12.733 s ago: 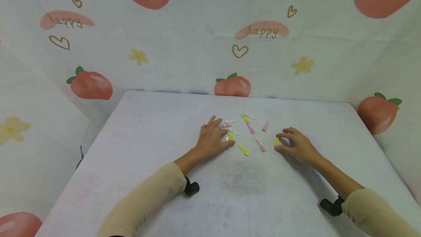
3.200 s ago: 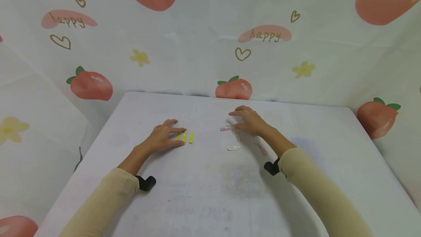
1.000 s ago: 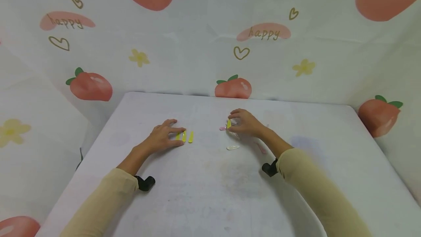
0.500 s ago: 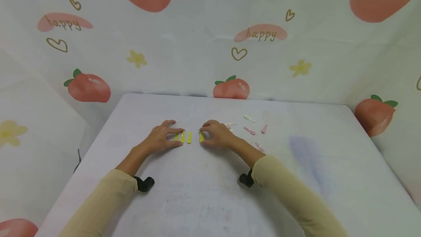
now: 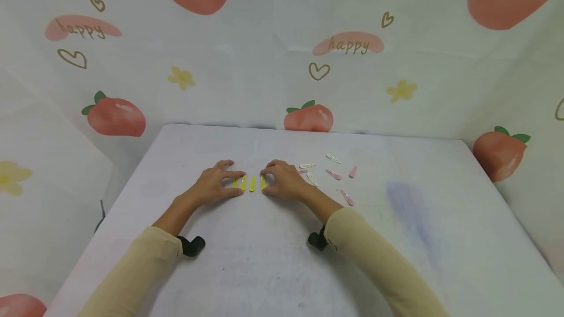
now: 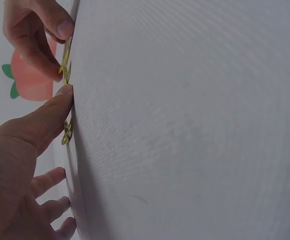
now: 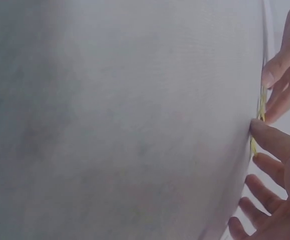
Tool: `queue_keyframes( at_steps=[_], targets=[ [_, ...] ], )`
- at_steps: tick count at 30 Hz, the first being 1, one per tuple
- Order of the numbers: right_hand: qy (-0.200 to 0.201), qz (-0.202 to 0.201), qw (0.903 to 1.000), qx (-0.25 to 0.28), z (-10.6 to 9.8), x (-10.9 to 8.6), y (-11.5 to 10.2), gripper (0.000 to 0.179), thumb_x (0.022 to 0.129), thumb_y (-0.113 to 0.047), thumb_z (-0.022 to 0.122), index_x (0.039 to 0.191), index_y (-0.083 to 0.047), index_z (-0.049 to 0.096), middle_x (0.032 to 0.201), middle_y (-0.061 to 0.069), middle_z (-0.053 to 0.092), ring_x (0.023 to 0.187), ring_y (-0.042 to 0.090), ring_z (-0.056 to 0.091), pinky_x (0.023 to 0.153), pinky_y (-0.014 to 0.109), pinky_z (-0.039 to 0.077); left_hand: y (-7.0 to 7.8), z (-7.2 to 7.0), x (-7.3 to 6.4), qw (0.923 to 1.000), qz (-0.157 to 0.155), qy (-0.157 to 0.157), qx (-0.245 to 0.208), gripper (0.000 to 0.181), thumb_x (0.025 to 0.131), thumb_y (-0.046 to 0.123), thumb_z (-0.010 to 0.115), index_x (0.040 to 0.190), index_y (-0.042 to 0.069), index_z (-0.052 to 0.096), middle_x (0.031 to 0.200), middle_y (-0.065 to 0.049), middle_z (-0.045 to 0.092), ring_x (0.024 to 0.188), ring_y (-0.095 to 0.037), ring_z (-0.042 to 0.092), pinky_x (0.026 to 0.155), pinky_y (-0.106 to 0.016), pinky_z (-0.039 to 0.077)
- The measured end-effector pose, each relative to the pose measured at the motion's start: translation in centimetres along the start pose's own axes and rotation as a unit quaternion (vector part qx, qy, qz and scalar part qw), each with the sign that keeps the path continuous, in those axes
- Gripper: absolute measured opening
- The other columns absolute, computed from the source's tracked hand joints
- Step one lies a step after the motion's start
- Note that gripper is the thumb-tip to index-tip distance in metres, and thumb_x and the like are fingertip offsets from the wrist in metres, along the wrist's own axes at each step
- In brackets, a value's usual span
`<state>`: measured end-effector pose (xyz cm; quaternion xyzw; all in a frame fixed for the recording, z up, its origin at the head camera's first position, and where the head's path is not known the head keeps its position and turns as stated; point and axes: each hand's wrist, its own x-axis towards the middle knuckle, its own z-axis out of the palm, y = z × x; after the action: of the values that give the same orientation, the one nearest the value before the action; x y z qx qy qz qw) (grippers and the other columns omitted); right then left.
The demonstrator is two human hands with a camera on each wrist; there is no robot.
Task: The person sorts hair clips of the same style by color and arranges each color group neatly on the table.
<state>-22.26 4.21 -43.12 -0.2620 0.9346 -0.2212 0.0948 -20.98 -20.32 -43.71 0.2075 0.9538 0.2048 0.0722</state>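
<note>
Yellow snap hair clips lie in an upright row left of centre. My left hand [image 5: 216,183] has its thumb and index finger at the two ends of one yellow hair clip [image 5: 244,183], with another yellow clip [image 5: 235,183] showing under the palm side. Just right of it a single yellow clip [image 5: 252,184] lies untouched between the hands. At the row's right end, my right hand [image 5: 284,181] pinches a further yellow hair clip [image 5: 263,182] between thumb and index finger. In the left wrist view, fingers partly cover the clips, seen nearly edge-on.
Right of the row lie loose clips: white ones [image 5: 333,158] and pink ones [image 5: 347,197], several in all. Part of a pink clip [image 5: 301,171] is near the right hand. The white table [image 5: 246,268] ends at a printed cloth backdrop [image 5: 246,97].
The right hand picked a yellow clip from the scattered group and brought it left to the row's end, moving slightly closer since half a second ago. The left hand stays at the row.
</note>
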Motion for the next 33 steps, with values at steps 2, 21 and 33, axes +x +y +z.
queue_keyframes(
  at_steps=[2, 21, 33],
  targets=[
    [0.0, 0.005, 1.0, 0.007, -0.1, 0.0, 0.0, 0.044, 0.086, -0.031, 0.079, 0.127, -0.017, 0.069, 0.132, 0.005, 0.058, 0.128, 0.024, 0.049, 0.107, 0.047, 0.039, 0.0, 0.0, 0.0, 1.0, -0.001, 0.0, -0.002, 0.056, 0.086, 0.042, 0.076, 0.136, 0.018, 0.064, 0.151, -0.023, 0.038, 0.139, -0.043, 0.035, 0.106, -0.068, 0.027],
    [-0.019, -0.054, 0.997, 0.052, -3.4, -1.9, 2.2, 0.053, 0.084, -0.023, 0.081, 0.132, -0.008, 0.064, 0.132, 0.009, 0.059, 0.126, 0.024, 0.052, 0.106, 0.04, 0.042, 0.1, -0.2, -0.2, 0.9999, 0.004, -0.001, -0.014, 0.055, 0.087, 0.04, 0.075, 0.135, 0.017, 0.064, 0.151, -0.025, 0.038, 0.14, -0.043, 0.034, 0.107, -0.067, 0.024],
    [-0.012, -0.059, 0.9946, 0.084, -7.7, -9.4, 8.6, 0.047, 0.087, -0.015, 0.077, 0.131, -0.005, 0.064, 0.127, 0.011, 0.061, 0.116, 0.028, 0.058, 0.098, 0.049, 0.047, 0.2, -0.3, -0.1, 0.9998, 0.002, -0.004, -0.017, 0.055, 0.087, 0.039, 0.075, 0.136, 0.016, 0.063, 0.152, -0.025, 0.038, 0.141, -0.042, 0.032, 0.108, -0.067, 0.022]
  ],
)
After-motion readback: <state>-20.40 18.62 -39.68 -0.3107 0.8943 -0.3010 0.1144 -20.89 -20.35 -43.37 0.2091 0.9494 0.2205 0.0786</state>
